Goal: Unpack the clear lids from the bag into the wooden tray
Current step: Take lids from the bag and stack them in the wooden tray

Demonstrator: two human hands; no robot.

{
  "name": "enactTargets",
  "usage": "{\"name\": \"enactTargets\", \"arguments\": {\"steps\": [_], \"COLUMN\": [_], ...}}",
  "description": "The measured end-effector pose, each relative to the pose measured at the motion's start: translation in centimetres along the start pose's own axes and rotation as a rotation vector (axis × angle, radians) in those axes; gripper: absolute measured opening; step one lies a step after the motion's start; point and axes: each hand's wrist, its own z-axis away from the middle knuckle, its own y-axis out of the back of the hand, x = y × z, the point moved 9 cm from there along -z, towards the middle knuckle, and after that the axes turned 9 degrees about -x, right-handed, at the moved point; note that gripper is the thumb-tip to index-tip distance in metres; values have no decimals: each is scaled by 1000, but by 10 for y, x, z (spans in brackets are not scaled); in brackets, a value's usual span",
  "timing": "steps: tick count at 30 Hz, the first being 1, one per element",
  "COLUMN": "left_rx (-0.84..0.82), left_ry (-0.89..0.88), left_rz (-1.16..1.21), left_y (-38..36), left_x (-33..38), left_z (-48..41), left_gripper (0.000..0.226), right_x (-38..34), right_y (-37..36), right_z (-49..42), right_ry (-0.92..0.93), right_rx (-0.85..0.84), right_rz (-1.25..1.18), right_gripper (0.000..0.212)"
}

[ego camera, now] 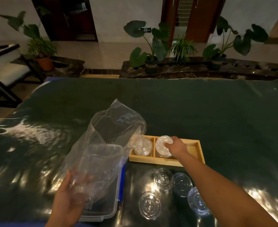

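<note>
My left hand (70, 196) grips the lower end of a crumpled clear plastic bag (107, 145), which stands up and leans toward the wooden tray (195, 149). The tray has compartments. Its left one holds a stack of clear lids (143, 147). Over the middle compartment my right hand (175, 147) holds another stack of clear lids (162, 145), fingers on top of it. Several loose clear lids (181, 184) lie on the table in front of the tray, one (149, 204) nearest me.
A clear plastic box with blue clips (108, 203) sits under the bag by my left hand. The table wears a shiny dark green cover (200, 112). Potted plants (151, 61) line a ledge beyond it, and a chair (2, 69) stands at far left.
</note>
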Motion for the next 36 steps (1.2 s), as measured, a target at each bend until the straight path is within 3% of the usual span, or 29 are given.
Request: {"name": "enactTargets", "arguments": {"steps": [6, 9, 14, 18, 26, 28, 32, 36], "left_rx": [-13, 3, 47, 27, 16, 13, 3, 5], "left_ry": [-9, -23, -47, -68, -81, -83, -93, -89], "left_rz": [17, 16, 8, 31, 38, 45, 46, 46], "left_y": [3, 6, 9, 7, 11, 10, 11, 12], "left_x": [2, 5, 8, 9, 9, 11, 13, 12], "left_z": [-5, -10, -14, -13, -10, -10, -10, -9], "left_gripper": [52, 46, 47, 45, 46, 44, 45, 42], "right_x": [-1, -5, -1, 3, 8, 7, -5, -3], "right_y": [6, 16, 5, 8, 7, 9, -8, -11], "right_z": [-2, 2, -2, 1, 4, 6, 13, 14], "right_ry": [26, 49, 69, 81, 85, 110, 205, 203], "right_rx": [118, 210, 84, 111, 112, 139, 50, 79], "right_rz": [124, 292, 153, 84, 189, 190, 390, 436], "right_gripper": [71, 65, 52, 47, 47, 55, 90, 85]}}
